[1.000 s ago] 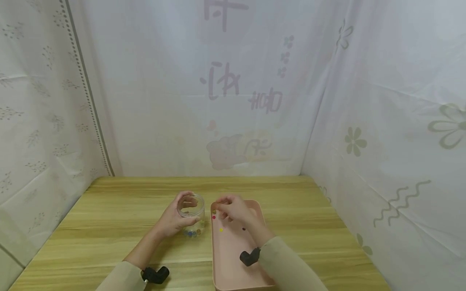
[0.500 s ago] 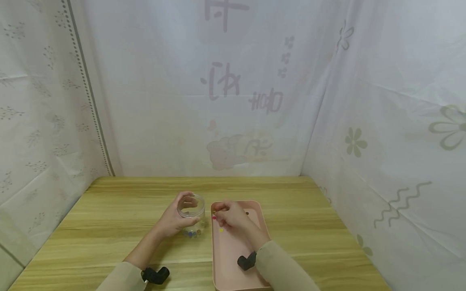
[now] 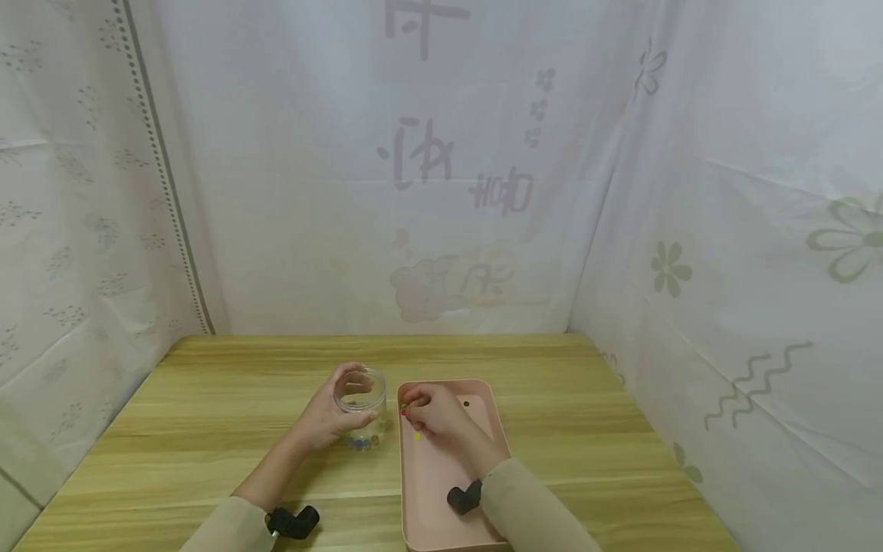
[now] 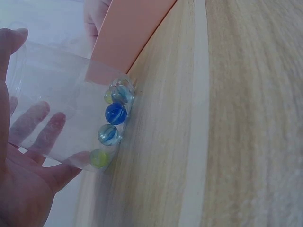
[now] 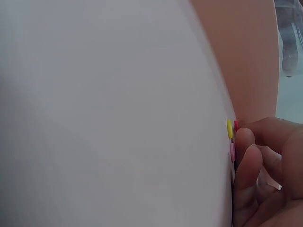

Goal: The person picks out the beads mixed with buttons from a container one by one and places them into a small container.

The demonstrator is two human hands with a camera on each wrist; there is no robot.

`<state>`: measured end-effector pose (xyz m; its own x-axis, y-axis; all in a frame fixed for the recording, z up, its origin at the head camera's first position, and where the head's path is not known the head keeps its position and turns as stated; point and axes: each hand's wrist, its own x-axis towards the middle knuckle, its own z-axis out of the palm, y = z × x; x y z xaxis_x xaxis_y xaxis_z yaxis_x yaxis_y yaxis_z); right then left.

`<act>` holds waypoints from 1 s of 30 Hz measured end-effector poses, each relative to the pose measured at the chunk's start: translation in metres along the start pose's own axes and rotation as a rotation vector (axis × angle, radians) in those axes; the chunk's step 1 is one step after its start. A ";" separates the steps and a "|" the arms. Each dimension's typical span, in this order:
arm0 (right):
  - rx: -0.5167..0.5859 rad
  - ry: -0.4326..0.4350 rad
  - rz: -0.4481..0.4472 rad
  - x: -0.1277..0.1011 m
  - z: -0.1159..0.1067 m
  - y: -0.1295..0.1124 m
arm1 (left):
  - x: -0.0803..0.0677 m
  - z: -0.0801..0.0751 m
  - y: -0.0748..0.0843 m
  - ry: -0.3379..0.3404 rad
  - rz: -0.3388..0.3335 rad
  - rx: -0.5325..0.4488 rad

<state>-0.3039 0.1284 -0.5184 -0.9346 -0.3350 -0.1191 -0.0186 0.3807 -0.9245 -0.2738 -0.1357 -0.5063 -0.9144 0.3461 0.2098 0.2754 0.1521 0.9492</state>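
Note:
My left hand (image 3: pixel 331 414) grips a clear, open-topped jar (image 3: pixel 362 420) around its side. In the left wrist view several glass marbles lie at the jar's bottom, among them a dark blue marble (image 4: pixel 116 114) and a yellow-green marble (image 4: pixel 99 158). My right hand (image 3: pixel 441 416) is down in the far left part of a pink tray (image 3: pixel 441 510), fingers bent. Its fingertips are right at a small red disc (image 5: pixel 236 126); I cannot tell whether they pinch anything. Beside them are a yellow disc (image 5: pixel 229 128) and a pink disc (image 5: pixel 232 152).
A dark disc (image 3: pixel 466 404) lies near the tray's far right corner. The jar stands just left of the tray on a wood-grain table (image 3: pixel 276 368). Printed white curtains (image 3: pixel 310 192) enclose the back and sides. Each wrist carries a black camera mount (image 3: pixel 295 523).
My right hand has lowered slightly toward the near side, its fingertips coming to the red disc. The dark disc near the far right corner has come into sight. My left hand and jar stay put.

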 end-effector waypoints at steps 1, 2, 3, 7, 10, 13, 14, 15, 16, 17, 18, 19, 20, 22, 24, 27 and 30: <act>-0.004 0.002 0.000 0.000 0.000 0.000 | 0.000 0.000 0.000 -0.001 0.000 0.000; -0.009 0.003 -0.002 0.000 0.001 0.000 | 0.000 0.000 0.000 -0.001 -0.001 0.000; -0.015 0.006 -0.007 -0.001 0.001 -0.001 | 0.000 -0.001 0.000 -0.002 -0.003 -0.001; -0.022 0.015 -0.016 -0.002 0.002 -0.003 | 0.000 -0.001 0.002 -0.003 -0.005 -0.003; -0.025 0.023 -0.010 -0.002 0.002 -0.004 | 0.000 -0.001 0.003 -0.003 -0.005 -0.001; -0.038 0.025 -0.005 -0.002 0.003 -0.004 | 0.000 -0.001 0.003 -0.001 -0.003 0.003; -0.045 0.026 -0.007 -0.001 0.003 -0.003 | 0.000 -0.001 0.003 -0.002 -0.002 0.002; -0.047 0.025 -0.008 -0.001 0.003 -0.003 | 0.001 -0.001 0.003 -0.001 -0.001 0.002; -0.047 0.025 -0.012 -0.001 0.003 -0.003 | 0.001 -0.001 0.003 0.000 0.003 0.003; -0.047 0.024 -0.014 0.000 0.003 -0.003 | 0.001 -0.001 0.003 0.001 0.006 0.003; -0.049 0.024 -0.020 0.000 0.002 -0.002 | 0.001 -0.001 0.002 0.000 0.008 0.004; -0.046 0.022 -0.024 0.000 0.002 -0.002 | 0.001 0.000 0.002 0.001 0.012 0.006; -0.044 0.021 -0.026 0.000 0.001 -0.002 | 0.001 0.000 0.001 0.002 0.015 0.008; -0.029 0.015 -0.021 -0.001 0.000 -0.002 | 0.001 0.000 0.001 0.003 0.020 0.012; -0.016 0.009 -0.012 -0.002 -0.002 -0.003 | 0.000 0.000 0.000 0.003 0.021 0.014; 0.000 0.008 0.008 -0.004 -0.005 -0.005 | 0.000 0.001 0.000 0.002 0.021 0.017; 0.014 0.014 0.018 -0.004 -0.008 -0.009 | 0.000 0.000 0.000 0.004 0.018 0.020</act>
<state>-0.3028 0.1336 -0.5068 -0.9396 -0.3163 -0.1310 0.0033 0.3743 -0.9273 -0.2734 -0.1355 -0.5065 -0.9104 0.3452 0.2280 0.2979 0.1647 0.9403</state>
